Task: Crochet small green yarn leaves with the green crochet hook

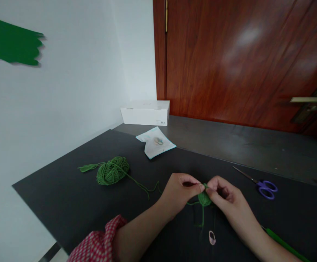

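Nearest lie one pink clip [212,238] and one green-handled tool [282,243]; beyond, one small green yarn piece [204,199] sits between the left hand [179,193] and right hand [231,198], each pinching its top, thumb against fingers; one pair of scissors [257,182] lies right, one yarn ball [112,171] left; farther, one pouch [151,150], small items [158,141] in or on it, I cannot tell; behind, one white box [144,116], contents hidden.

White wall [73,87], reddish-brown door [215,65]
Wall left of the left hand [179,192], door beyond the right hand [231,199]; grey strip [229,141] between, perhaps floor.
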### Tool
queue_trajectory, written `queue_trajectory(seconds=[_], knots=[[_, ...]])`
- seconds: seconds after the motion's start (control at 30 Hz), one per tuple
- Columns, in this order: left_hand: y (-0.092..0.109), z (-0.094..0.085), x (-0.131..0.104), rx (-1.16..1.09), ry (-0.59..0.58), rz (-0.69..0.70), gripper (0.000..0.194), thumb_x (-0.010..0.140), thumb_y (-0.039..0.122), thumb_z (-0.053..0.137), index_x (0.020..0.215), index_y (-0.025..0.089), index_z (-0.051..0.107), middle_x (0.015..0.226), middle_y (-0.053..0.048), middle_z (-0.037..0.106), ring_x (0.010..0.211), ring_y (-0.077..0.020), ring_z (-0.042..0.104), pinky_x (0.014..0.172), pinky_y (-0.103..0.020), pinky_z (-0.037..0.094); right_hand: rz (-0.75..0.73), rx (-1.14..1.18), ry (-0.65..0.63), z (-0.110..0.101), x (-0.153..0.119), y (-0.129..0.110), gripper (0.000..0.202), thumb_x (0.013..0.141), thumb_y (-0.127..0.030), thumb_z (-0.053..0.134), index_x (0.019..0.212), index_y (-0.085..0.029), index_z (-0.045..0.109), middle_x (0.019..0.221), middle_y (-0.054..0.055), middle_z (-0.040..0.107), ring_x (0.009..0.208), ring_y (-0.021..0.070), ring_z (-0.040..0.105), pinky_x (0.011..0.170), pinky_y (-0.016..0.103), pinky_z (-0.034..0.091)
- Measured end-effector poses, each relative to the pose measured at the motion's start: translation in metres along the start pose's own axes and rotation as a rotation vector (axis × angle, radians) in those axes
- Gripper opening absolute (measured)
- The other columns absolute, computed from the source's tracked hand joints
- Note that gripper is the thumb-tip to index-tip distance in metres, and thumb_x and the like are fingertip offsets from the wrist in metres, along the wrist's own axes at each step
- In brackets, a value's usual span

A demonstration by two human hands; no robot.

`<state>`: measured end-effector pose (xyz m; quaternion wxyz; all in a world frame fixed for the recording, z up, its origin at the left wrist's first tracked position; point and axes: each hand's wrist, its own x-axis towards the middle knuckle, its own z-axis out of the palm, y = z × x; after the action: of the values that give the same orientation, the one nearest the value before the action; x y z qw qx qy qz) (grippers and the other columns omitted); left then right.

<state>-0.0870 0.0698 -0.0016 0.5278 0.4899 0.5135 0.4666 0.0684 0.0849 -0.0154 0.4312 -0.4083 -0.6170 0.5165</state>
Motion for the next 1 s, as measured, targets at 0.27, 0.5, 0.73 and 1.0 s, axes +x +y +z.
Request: queue_trajectory(seconds=[0.27, 0.5, 0.73, 1.0], knots=[[0.004, -0.002, 0.001, -0.063, 0.039, -0.056, 0.016, 0.067, 0.029, 0.073, 0.067, 0.013, 0.073, 0.055, 0.002, 0.058, 0.057, -0.0109, 0.046, 0.058, -0.025, 0.035, 0.040, 0.062, -0.031, -0.007, 0.000, 0.011, 0.020, 0.085, -0.038, 0.057, 0.076, -0.020, 0.058, 0.065, -0.004, 0.044, 0.062, 0.0141, 0.038, 0.057, 0.026, 0.033], [0.005, -0.001, -0.001, -0.093, 0.015, -0.065, 0.017, 0.065, 0.029, 0.075, 0.070, 0.013, 0.074, 0.065, -0.001, 0.066, 0.063, -0.0126, 0.053, 0.064, -0.026, 0.040, 0.048, 0.056, -0.041, -0.005, -0.001, 0.009, 0.024, 0.084, -0.041, 0.059, 0.074, -0.019, 0.055, 0.065, -0.004, 0.044, 0.061, 0.0138, 0.038, 0.057, 0.026, 0.033], [0.003, 0.000, -0.002, -0.049, 0.027, -0.022, 0.014, 0.065, 0.027, 0.075, 0.068, 0.013, 0.074, 0.063, -0.001, 0.066, 0.060, -0.0124, 0.053, 0.062, -0.025, 0.040, 0.023, 0.012, 0.008, 0.001, 0.002, 0.004, 0.024, 0.075, -0.039, 0.063, 0.068, -0.019, 0.052, 0.062, -0.003, 0.044, 0.060, 0.0148, 0.039, 0.055, 0.027, 0.033], [0.000, 0.002, -0.001, -0.016, 0.046, 0.045, 0.008, 0.064, 0.023, 0.075, 0.066, 0.015, 0.074, 0.060, 0.001, 0.064, 0.059, -0.0120, 0.053, 0.060, -0.025, 0.039, 0.000, -0.011, 0.061, 0.005, 0.001, -0.001, 0.021, 0.068, -0.033, 0.066, 0.065, -0.020, 0.051, 0.061, -0.004, 0.043, 0.059, 0.0145, 0.040, 0.055, 0.027, 0.034]])
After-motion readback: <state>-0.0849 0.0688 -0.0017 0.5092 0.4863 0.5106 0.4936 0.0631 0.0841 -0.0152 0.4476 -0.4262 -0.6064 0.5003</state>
